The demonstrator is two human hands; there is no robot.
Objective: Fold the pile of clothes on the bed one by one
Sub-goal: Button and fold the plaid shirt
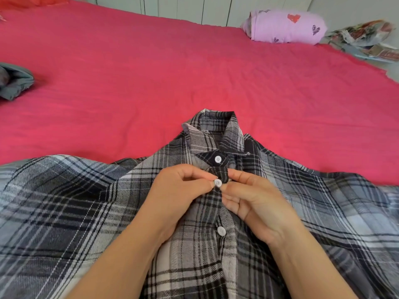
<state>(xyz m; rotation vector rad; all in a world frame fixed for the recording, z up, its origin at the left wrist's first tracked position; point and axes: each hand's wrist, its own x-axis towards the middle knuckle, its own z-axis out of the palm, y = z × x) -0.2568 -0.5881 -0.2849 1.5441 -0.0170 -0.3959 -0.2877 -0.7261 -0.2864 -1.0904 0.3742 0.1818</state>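
Pale wardrobe doors (183,7) line the far wall behind a wide bed (151,72) covered by a wrinkled bright pink sheet. On the near part of the bed lies a grey, black and white plaid flannel shirt (64,201). It is spread front side up, with its collar (216,130) pointing away from the person and its body and sleeves running out of view at the left, right and bottom.

The top white button (218,159), just below the collar, sits through its hole. The left hand (183,190) and the right hand (254,201) meet at the front placket just below it, with their fingertips almost touching. The left hand's thumb and forefinger are curled in and pinch the second white button (217,183) at its left edge. The right hand's thumb and forefinger pinch the dark strip of placket just above and to the right of that button, and its other fingers lie loosely curled underneath. Whether the second button is through its hole cannot be told. A third white button (221,230) shows lower on the placket, between the two wrists.

A crumpled grey garment (13,80) lies at the left edge of the bed, well apart from the shirt. At the far right corner rests a lilac bundle printed with hearts (285,26). Just beside it is a crinkled clear plastic bag with patterned contents (362,37).
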